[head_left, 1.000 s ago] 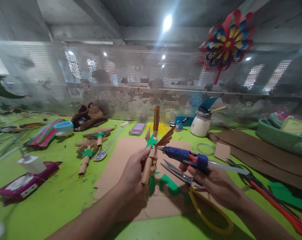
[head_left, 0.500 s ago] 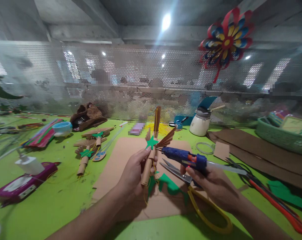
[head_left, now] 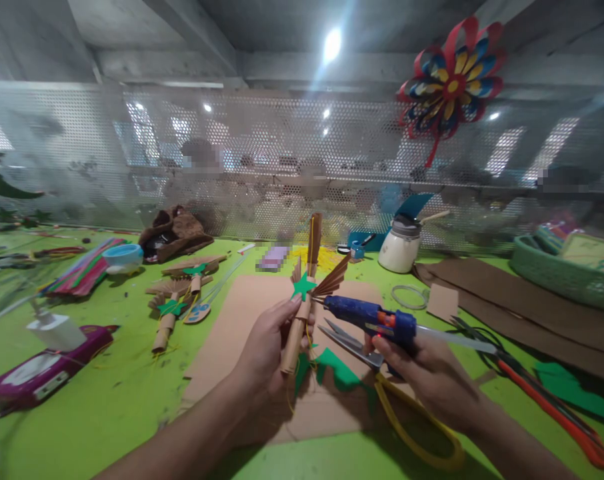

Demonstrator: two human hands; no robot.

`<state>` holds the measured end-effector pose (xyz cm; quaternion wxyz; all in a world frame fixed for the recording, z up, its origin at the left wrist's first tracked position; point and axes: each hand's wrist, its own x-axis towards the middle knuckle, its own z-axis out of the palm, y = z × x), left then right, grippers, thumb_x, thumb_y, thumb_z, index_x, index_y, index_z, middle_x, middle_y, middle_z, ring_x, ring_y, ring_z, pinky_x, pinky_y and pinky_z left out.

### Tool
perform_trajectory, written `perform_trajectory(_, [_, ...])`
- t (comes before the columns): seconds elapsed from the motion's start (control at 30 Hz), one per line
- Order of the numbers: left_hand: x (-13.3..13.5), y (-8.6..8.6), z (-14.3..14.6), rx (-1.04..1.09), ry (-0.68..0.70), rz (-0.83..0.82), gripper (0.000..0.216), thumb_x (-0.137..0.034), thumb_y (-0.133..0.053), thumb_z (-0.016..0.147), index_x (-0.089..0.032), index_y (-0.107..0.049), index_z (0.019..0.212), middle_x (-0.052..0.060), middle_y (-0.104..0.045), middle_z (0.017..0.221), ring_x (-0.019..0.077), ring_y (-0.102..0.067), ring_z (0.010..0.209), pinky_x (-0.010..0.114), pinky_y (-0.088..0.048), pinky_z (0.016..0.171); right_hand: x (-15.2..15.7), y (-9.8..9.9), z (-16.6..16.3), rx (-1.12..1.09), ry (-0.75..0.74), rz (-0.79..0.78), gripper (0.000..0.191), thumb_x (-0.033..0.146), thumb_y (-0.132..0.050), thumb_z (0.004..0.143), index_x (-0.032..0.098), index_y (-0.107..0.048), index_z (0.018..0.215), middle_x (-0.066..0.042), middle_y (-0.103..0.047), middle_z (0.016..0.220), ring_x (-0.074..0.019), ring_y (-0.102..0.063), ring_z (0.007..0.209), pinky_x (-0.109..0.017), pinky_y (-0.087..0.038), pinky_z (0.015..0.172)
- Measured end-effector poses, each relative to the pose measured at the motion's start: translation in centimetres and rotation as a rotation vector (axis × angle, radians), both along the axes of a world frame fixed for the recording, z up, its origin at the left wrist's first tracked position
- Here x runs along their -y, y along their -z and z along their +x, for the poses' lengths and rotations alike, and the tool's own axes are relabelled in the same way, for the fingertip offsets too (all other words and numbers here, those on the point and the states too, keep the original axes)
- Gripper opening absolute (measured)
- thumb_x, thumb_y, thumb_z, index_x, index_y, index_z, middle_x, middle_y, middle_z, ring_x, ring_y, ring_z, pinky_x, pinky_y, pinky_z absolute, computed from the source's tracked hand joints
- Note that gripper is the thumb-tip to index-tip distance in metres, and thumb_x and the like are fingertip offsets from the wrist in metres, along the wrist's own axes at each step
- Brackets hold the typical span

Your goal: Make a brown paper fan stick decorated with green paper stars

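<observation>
my left hand (head_left: 269, 337) has its fingers wrapped round a rolled brown paper tube (head_left: 294, 343), thumb by the green star (head_left: 303, 286) on its front, so the piece is held up, leaning a little, above the cardboard sheet (head_left: 227, 320) on the counter (head_left: 117, 407). my right hand (head_left: 435, 373) is closed about the glue gun (head_left: 365, 315), a pale glue stick (head_left: 455, 338) poking out of its back end; its nozzle sits right at the tube, just beside the star, though i can't tell whether it touches. as i judge it, much of this piece is done: the tube is rolled, the star is on the front, a pleated wing (head_left: 336, 277) fans out on the right, a smaller pleated bit shows at the left, and yellow string hangs down. what seems left is the joint by the nozzle; whether any glue sits there, or the wing is fixed, i can't see. two similar figures lie off to the left, the nearer figure (head_left: 166, 327) and the farther figure (head_left: 196, 283), both with stars on. scissors (head_left: 355, 345) and green scraps (head_left: 335, 368) lie under my right hand, partly hidden.
</observation>
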<state>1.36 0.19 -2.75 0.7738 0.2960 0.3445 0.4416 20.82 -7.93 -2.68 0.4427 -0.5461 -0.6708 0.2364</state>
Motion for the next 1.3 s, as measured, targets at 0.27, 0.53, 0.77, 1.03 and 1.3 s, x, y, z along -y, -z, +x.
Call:
perform_trajectory(0.27, [0.13, 0.24, 0.02, -0.016, 0.001, -0.033, 0.024, -0.037, -0.061, 0.077, -0.014, -0.059, 0.077, -0.001, -0.053, 0.054, 0.0078, -0.046, 0.038, 0.02, -0.039, 0.036, 0.15, -0.37, -0.21, 0.056, 0.032, 0.03, 0.036, 0.047, -0.051, 0.085, 0.018, -0.073, 0.084, -0.005, -0.069, 0.07, -0.0186, -0.062, 0.061, -0.028, -0.053, 0.057])
perform_trajectory(0.53, [-0.01, 0.35, -0.03, -0.01, -0.015, -0.003, 0.019, -0.032, -0.061, 0.078, -0.013, -0.06, 0.081, -0.001, -0.056, 0.055, 0.0076, -0.047, 0.038, 0.02, -0.042, 0.039, 0.28, -0.53, -0.26, 0.092, 0.028, 0.015, 0.041, 0.05, -0.047, 0.086, 0.018, -0.071, 0.08, -0.005, -0.069, 0.074, -0.0197, -0.063, 0.07, -0.029, -0.053, 0.066])
perform_trajectory(0.77, [-0.18, 0.42, -0.05, -0.002, 0.001, 0.005, 0.019, -0.033, -0.059, 0.079, -0.014, -0.06, 0.08, 0.001, -0.058, 0.054, 0.0096, -0.049, 0.038, 0.021, -0.04, 0.039, 0.33, -0.6, -0.19, 0.119, 0.038, 0.007, 0.04, 0.05, -0.047, 0.086, 0.019, -0.071, 0.076, -0.004, -0.068, 0.073, -0.0191, -0.061, 0.068, -0.028, -0.052, 0.063])
perform_trajectory(1.03, [0.04, 0.2, 0.0, 0.001, -0.009, -0.011, 0.02, -0.033, -0.061, 0.078, -0.013, -0.061, 0.08, 0.0, -0.058, 0.055, 0.0084, -0.048, 0.038, 0.021, -0.042, 0.039, 0.37, -0.31, -0.11, 0.117, 0.044, -0.005, 0.04, 0.05, -0.046, 0.087, 0.019, -0.072, 0.086, -0.003, -0.067, 0.069, -0.0172, -0.059, 0.063, -0.026, -0.05, 0.057])
perform_trajectory(1.3, [-0.05, 0.29, 0.04, -0.005, 0.002, -0.024, 0.019, -0.033, -0.059, 0.079, -0.014, -0.06, 0.083, 0.0, -0.058, 0.052, 0.0108, -0.051, 0.037, 0.022, -0.043, 0.038, 0.42, -0.55, -0.24, 0.117, 0.059, 0.013, 0.041, 0.05, -0.046, 0.086, 0.019, -0.073, 0.088, -0.004, -0.068, 0.07, -0.0186, -0.061, 0.065, -0.028, -0.052, 0.067])
